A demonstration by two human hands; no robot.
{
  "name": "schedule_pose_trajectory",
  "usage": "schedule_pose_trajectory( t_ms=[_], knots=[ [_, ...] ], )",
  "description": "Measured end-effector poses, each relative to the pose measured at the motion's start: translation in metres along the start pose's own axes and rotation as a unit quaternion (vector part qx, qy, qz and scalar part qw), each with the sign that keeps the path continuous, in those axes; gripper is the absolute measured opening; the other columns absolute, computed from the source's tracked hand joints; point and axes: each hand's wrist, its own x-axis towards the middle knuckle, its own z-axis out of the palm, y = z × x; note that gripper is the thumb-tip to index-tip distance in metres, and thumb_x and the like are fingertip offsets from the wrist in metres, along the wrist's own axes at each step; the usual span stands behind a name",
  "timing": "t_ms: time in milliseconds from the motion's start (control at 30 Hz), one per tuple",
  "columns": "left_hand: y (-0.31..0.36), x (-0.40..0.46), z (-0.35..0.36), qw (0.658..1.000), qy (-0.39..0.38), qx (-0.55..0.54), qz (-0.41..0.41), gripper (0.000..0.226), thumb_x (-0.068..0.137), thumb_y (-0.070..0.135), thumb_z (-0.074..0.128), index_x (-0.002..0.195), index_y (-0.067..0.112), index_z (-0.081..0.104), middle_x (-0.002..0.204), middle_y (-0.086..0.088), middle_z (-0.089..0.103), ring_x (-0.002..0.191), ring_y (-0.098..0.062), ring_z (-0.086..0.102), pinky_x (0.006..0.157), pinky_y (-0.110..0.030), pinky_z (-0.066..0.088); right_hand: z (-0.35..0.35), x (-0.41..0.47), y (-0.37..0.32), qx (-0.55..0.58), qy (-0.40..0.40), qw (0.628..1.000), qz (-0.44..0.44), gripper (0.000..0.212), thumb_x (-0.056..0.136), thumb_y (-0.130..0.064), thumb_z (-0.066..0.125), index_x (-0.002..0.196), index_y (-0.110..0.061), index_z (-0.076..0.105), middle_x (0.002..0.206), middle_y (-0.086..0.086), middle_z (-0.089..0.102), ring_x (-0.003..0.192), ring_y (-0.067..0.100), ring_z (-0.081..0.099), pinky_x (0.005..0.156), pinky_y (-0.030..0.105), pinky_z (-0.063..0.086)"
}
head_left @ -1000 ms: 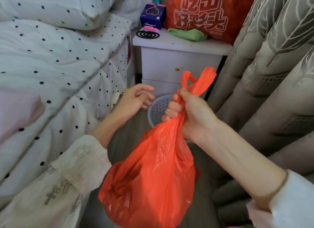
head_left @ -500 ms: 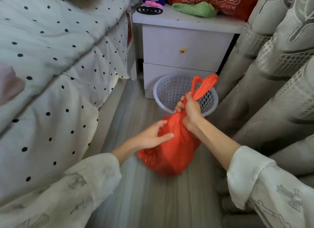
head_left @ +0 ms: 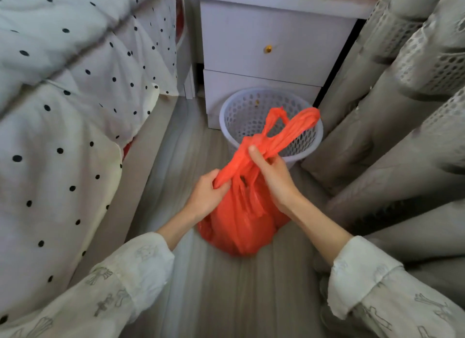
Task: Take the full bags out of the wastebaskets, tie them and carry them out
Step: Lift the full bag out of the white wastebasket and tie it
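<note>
— Bedding (head_left: 63,111) with black dots fills the left, grey curtains (head_left: 402,136) the right; what lies between?
— A white nightstand (head_left: 264,35), then the perforated wastebasket (head_left: 312,146) in front of it, with the red bag (head_left: 239,224) out of it, on the floor.
— And the hands?
— The left hand (head_left: 203,199) pinches one bag handle; the right hand (head_left: 274,179) grips the other.

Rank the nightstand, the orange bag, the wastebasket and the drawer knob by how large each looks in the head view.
1. nightstand, though its top is cut off by the frame
2. orange bag and wastebasket: too close to rank, as the bag is nearer the camera and hides part of the basket
3. drawer knob
</note>
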Motion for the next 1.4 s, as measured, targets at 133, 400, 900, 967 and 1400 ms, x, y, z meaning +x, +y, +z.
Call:
schedule_pose_trajectory(
  t_ms=[133, 400, 900, 967, 1400],
  knots=[
    [-0.003, 0.001, -0.001, 0.991, 0.078, -0.101, -0.035, 0.012, 0.09, 0.008, 0.049, 0.082, 0.014, 0.055, 0.06, 0.004, 0.043, 0.042, 0.004, 0.039, 0.048, -0.015, 0.033, -0.012, -0.01, 0.021, -0.125, -0.003, 0.991, -0.038, 0.018, 0.087, -0.004, 0.057, 0.102, 0.003, 0.063, 0.087, 0.008, 0.064, 0.062, -0.013, 0.055, 0.071, 0.008, 0.044],
    [-0.006, 0.004, -0.024, 0.887, 0.095, -0.437, -0.112, 0.018, 0.092, 0.012, 0.046, 0.094, 0.008, 0.063, 0.078, 0.003, 0.075, 0.078, -0.007, 0.069, 0.077, -0.021, 0.055, -0.019, -0.004, 0.015, 0.081, 0.055, 0.995, 0.007, 0.047, 0.1, -0.023, 0.029, 0.066, -0.006, 0.056, 0.043, 0.0, 0.061, 0.052, 0.01, 0.064, 0.066, 0.023, 0.052],
    [-0.003, 0.008, -0.015, 0.87, 0.033, -0.468, -0.152, 0.036, 0.093, 0.047, 0.031, 0.067, 0.023, 0.041, 0.039, 0.008, 0.027, 0.039, -0.009, 0.024, 0.047, -0.02, 0.037, -0.008, -0.006, 0.026, 0.069, 0.028, 0.982, 0.176, 0.027, 0.1, -0.024, 0.026, 0.08, -0.017, 0.043, 0.047, -0.004, 0.028, 0.025, 0.0, 0.019, 0.031, 0.007, 0.016],
    [-0.006, 0.008, -0.015, 0.867, 0.045, -0.477, -0.139, 0.043, 0.092, 0.052, 0.028, 0.064, 0.02, 0.036, 0.04, 0.009, 0.025, 0.042, -0.012, 0.024, 0.044, -0.018, 0.041, -0.007, -0.007, 0.029, 0.053, 0.024, 0.982, 0.177, 0.029, 0.1, -0.02, 0.025, 0.078, -0.014, 0.042, 0.033, -0.009, 0.028, 0.023, 0.0, 0.019, 0.031, 0.005, 0.015],
    [-0.001, -0.008, -0.017, 0.994, 0.018, 0.105, 0.03, 0.03, 0.094, 0.023, 0.044, 0.083, 0.003, 0.063, 0.069, -0.005, 0.069, 0.072, -0.015, 0.064, 0.06, -0.022, 0.04, -0.008, -0.016, 0.026, -0.056, -0.235, 0.963, 0.12, 0.025, 0.085, -0.009, 0.056, 0.065, -0.025, 0.053, 0.043, -0.016, 0.038, 0.041, 0.0, 0.027, 0.045, 0.022, 0.018]
  ],
)
